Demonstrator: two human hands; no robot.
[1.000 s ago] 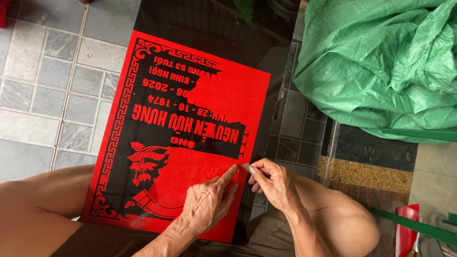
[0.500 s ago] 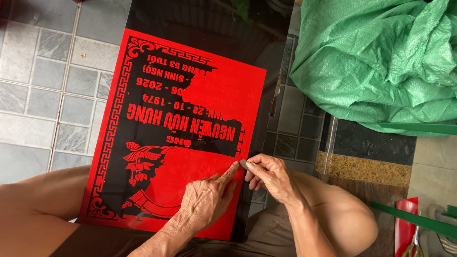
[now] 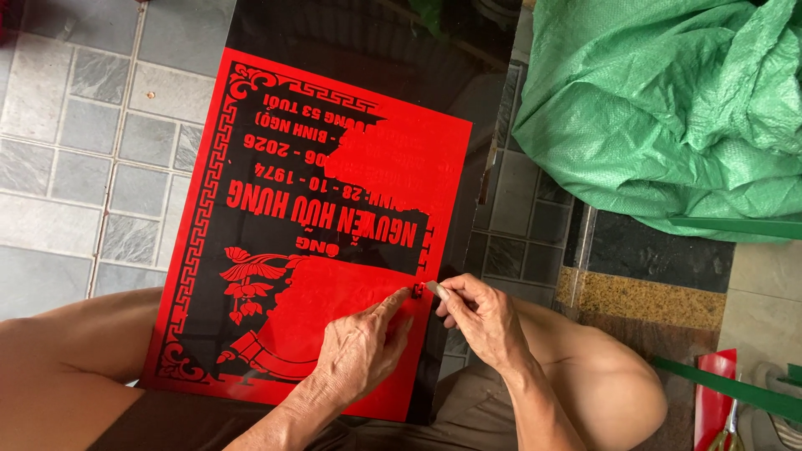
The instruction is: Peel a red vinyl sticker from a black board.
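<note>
Red stencil film [image 3: 368, 292] with cut-out lettering and a fret border is seen laid over a glossy black stone slab [image 3: 351, 25], which rests tilted across the person's knees above a grey tiled floor [image 3: 75, 142]. Much of the film on the left and middle has been weeded away, so that letters, a flower motif and the border stand red against black; a solid red patch by the right edge and a larger one at the lower middle are judged not yet stripped, putting the work somewhat past halfway. The left hand [image 3: 355, 355] is pressed on the lower red patch, forefinger extended to the film's right edge, nothing grasped. The right hand [image 3: 480, 313] is clenched around a small pale blade-like tool [image 3: 436, 289], its tip set just beside that forefinger at the edge. Further out, a crumpled green woven sack [image 3: 668, 108] lies at upper right, and a speckled stone offcut [image 3: 643, 296] is noted below it.
</note>
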